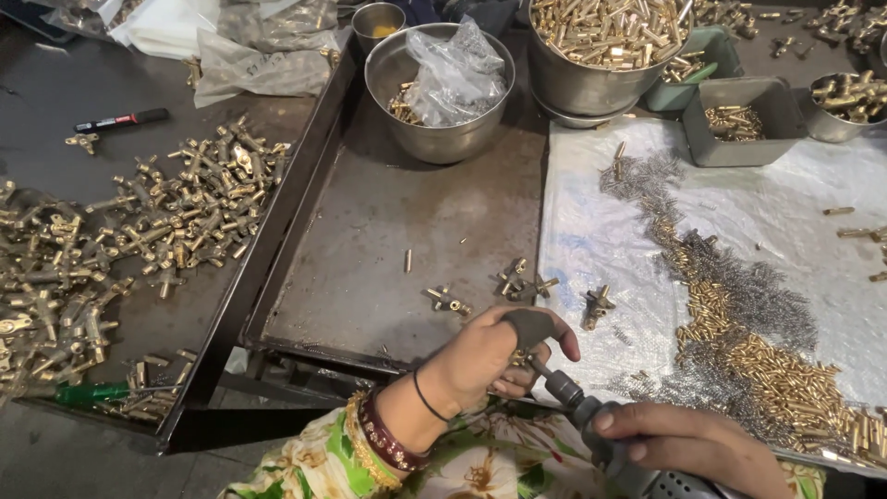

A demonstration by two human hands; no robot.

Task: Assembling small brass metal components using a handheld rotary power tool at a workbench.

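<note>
Brass fitting [519,356], small, is pinched in the closed left hand [494,356] at the tray's [305,166] near edge, while the right hand [688,444] grips a power driver [591,420], bit on the fitting; fastening seems underway, needing a steady hold.

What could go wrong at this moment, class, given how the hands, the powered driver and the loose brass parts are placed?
1. The left hand pinches a small brass fitting right at the tip of the powered driver held by the right hand; a slip could jab the fingers.
2. Loose brass pins and springs on the white sheet lie near its front edge and could roll off.
</note>
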